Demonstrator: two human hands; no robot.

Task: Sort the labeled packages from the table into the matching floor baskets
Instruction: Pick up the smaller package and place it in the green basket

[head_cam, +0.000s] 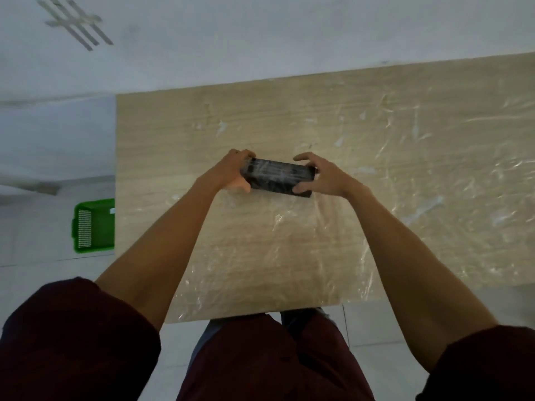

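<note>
Black, film-wrapped package (279, 177) sits mid-table (376, 198), gripped at its ends by the left hand (235, 172) and right hand (321, 176). A green floor basket (94, 225) stands left; its visible part holds nothing.

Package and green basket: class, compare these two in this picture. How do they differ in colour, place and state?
The package is black and wrapped in shiny film; the green basket is bright green with a slotted wall. The package is over the table, while the basket stands on the floor beside the table's left edge. The package is held at its ends by the left hand and right hand; the basket is untouched and partly hidden by the table. Both look roughly rectangular.
</note>
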